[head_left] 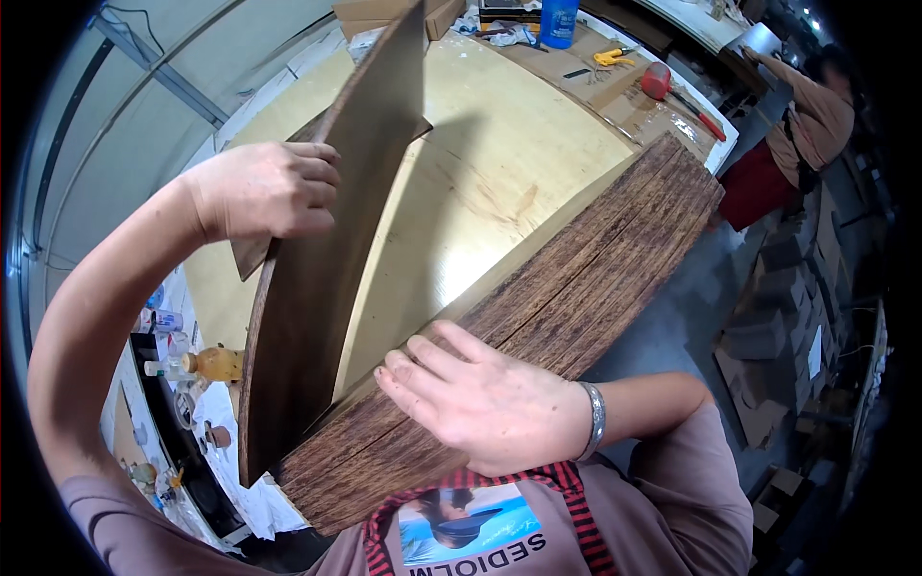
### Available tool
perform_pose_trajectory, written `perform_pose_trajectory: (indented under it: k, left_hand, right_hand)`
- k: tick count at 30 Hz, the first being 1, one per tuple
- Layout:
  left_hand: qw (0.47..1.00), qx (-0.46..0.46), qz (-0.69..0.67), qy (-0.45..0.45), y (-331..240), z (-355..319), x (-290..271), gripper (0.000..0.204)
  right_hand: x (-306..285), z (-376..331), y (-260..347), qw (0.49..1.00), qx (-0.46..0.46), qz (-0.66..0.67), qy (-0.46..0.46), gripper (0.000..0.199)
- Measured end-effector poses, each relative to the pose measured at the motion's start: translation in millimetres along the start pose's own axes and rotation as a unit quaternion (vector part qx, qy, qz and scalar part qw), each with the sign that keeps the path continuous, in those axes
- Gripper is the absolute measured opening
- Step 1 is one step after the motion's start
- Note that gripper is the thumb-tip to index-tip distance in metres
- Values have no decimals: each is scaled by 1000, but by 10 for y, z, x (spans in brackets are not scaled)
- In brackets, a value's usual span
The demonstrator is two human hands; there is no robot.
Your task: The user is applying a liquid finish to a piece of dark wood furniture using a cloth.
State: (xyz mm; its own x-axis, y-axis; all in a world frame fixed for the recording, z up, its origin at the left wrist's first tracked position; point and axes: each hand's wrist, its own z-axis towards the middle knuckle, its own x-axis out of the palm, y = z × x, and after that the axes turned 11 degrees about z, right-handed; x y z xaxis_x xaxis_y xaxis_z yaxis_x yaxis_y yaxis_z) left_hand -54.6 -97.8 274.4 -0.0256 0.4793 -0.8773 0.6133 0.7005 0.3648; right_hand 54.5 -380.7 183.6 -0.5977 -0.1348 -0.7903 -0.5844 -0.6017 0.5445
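My left hand (pixel 274 190) is closed on the near edge of a tall, smooth dark brown board (pixel 331 259), its fingers curled over. This board stands on edge and slants away from me. My right hand (pixel 485 394), with a silver bracelet at the wrist, rests across a rough wood-grain board (pixel 586 278), fingertips bent over its upper edge. The two boards meet in a V near my body, at the lower left. Another brown piece (pixel 252 254) shows partly behind the left board; most of it is hidden.
The boards stand on a pale worktable (pixel 519 125). At its far side are a blue container (pixel 559 24), a yellow tool (pixel 613 58) and a red-headed mallet (pixel 657 81). An amber bottle (pixel 216 364) stands at left. Another person (pixel 812 125) is at right, near cardboard (pixel 759 336).
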Motion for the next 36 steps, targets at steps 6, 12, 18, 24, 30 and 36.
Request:
perform_pose_trajectory:
  k: [6, 12, 18, 24, 30, 36]
  left_hand:
    - [996, 50, -16, -70, -332, 328, 12, 11]
    - [990, 73, -51, -106, -531, 533, 120, 13]
    - [985, 84, -99, -112, -671, 596, 266, 13]
    - [987, 29, -102, -121, -761, 562, 293, 12]
    - [947, -220, -127, -197, -1107, 467, 302, 19]
    - [904, -321, -208, -193, -1302, 311, 442, 56]
  right_hand:
    - [41, -10, 19, 1000, 11, -16, -7, 89]
    - [68, -30, -1, 999, -2, 13, -32, 67]
    - [51, -15, 6, 999, 10, -30, -25, 69]
    - [33, 51, 9, 998, 23, -57, 2, 54]
    - [146, 50, 104, 993, 40, -111, 6, 52]
    - [-34, 171, 155, 982, 100, -124, 101, 37]
